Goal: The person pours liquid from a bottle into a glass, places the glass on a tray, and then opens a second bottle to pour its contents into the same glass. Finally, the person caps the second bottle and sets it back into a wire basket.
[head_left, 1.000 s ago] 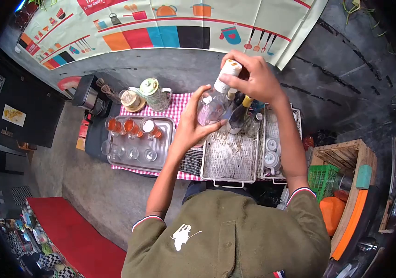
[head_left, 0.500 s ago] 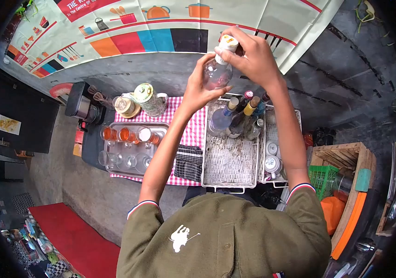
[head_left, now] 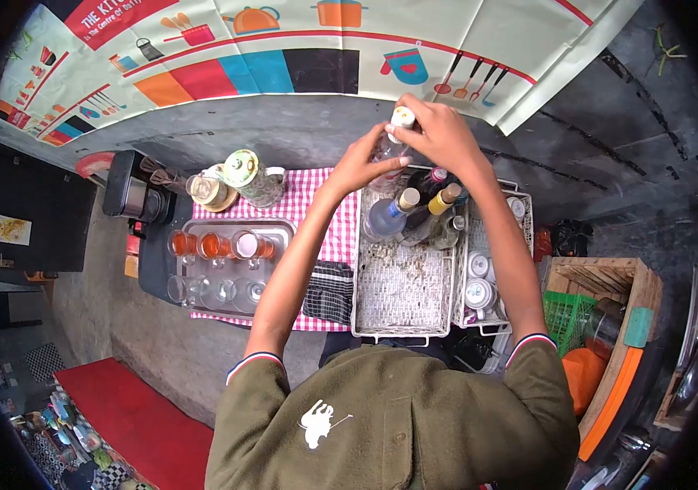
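Evidently, the left hand steadies the clear bottle by its body while the right hand fingers clench its white cap, above the wire basket.

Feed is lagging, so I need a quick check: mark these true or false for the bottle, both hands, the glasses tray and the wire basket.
1. Both hands hold the clear bottle. True: the left hand grips its body, the right hand its cap.
2. The metal tray holds only empty glasses. False: three contain orange drink.
3. More bottles stand in the wire basket. True.
4. The checked tablecloth is blue. False: red and white.
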A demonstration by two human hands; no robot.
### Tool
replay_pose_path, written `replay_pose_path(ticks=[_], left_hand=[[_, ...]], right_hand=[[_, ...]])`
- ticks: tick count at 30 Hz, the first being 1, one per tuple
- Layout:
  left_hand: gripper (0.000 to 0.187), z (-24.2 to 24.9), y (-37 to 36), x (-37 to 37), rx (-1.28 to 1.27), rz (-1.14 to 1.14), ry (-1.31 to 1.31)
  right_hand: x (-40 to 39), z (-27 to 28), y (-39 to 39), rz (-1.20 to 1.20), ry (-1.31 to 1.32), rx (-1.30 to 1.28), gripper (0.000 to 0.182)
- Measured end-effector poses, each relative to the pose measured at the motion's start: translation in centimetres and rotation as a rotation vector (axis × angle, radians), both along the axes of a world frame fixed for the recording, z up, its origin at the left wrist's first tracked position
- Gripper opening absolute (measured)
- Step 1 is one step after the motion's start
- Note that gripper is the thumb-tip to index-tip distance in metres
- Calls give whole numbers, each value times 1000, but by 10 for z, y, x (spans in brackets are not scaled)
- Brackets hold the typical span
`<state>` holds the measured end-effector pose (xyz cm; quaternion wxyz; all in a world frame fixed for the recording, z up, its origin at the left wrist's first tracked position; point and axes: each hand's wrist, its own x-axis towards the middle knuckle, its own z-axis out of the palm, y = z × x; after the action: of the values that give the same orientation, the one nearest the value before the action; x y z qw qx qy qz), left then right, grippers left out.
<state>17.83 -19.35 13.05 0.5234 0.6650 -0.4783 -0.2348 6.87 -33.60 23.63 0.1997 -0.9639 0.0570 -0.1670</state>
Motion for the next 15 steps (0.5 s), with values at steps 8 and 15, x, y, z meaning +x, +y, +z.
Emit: replay_pose_path(ticks=[8, 15], left_hand=[[53, -36, -9, 11, -23, 25, -99], [47, -58, -6, 8, -67, -15, -78]], right_hand=[[9, -36, -7, -62, 146, -6, 38], [13, -38, -6, 1, 313, -66, 38]])
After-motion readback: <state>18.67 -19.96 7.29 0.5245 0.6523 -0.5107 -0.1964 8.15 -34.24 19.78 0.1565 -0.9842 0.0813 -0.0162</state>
